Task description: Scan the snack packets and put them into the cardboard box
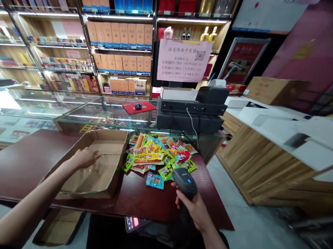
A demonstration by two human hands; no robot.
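My right hand is wrapped round the handle of a dark barcode scanner, which shows a small blue light on top. It is held above the front of the dark red table. My left hand hangs over a shallow cardboard box, fingers stretched out and slightly blurred, with nothing seen in them. Between the hands lies a pile of small snack packets in yellow, green, blue and red. One blue packet lies apart at the pile's near side, close to the scanner.
Behind the table stands a glass counter with a mouse on a red mat. A black till with cables backs the packets. A phone sits under the table edge; another cardboard tray is below. Stocked shelves line the wall.
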